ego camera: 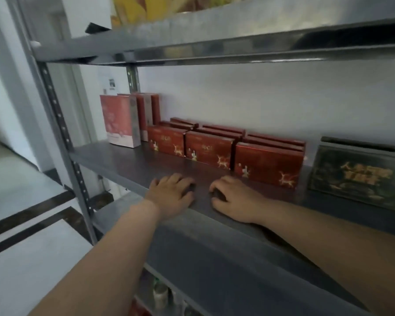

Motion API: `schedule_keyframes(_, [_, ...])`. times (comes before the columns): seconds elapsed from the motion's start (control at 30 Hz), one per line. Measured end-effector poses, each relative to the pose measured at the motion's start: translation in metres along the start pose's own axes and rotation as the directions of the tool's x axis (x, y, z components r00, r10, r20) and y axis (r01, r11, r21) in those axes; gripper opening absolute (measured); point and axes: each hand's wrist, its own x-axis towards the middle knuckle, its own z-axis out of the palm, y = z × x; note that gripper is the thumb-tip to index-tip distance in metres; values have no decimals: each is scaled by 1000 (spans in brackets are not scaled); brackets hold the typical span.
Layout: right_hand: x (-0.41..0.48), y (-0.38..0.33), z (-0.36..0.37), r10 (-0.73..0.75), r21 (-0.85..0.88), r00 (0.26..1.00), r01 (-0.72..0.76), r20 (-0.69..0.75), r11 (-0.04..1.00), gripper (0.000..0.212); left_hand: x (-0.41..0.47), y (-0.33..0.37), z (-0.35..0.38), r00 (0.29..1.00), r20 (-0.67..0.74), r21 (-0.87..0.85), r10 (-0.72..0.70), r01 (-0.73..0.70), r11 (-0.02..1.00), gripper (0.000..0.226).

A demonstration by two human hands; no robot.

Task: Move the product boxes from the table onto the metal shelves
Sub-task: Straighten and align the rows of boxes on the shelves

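Several red product boxes with gold figures stand in rows on the grey metal shelf point(114, 156); the front ones are a left box point(165, 141), a middle box point(209, 148) and a larger right box point(268, 166). Both my hands lie on the shelf's front part, just in front of these boxes and apart from them. My left hand point(172, 197) rests palm down with loosely bent fingers and holds nothing. My right hand point(234, 199) lies beside it in the same way, also with nothing in it.
Tall pale red boxes point(120, 122) stand at the shelf's left end. A dark box with gold lettering point(358, 176) stands at the right. Another shelf board point(214, 42) runs overhead. A perforated upright point(59, 124) rises at the left. Bottles point(160, 293) show on a lower shelf.
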Motion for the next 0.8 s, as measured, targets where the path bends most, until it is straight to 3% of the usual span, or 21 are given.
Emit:
schedule_keyframes(0.2, [103, -55, 25, -69, 16, 998, 69, -1, 998, 32, 26, -109, -10, 993, -16, 5, -119, 119, 993, 59])
schedule_keyframes(0.3, [150, -82, 39, -98, 15, 995, 98, 8, 995, 31, 45, -163, -9, 992, 7, 3, -127, 127, 992, 48])
schedule_keyframes(0.47, [222, -115, 55, -57, 16, 998, 57, -13, 998, 39, 83, -254, -19, 990, 69, -7, -125, 126, 992, 49])
schedule_keyframes(0.8, [317, -161, 76, 70, -72, 996, -74, -52, 995, 25, 147, -368, -24, 995, 83, 55, 61, -66, 996, 50])
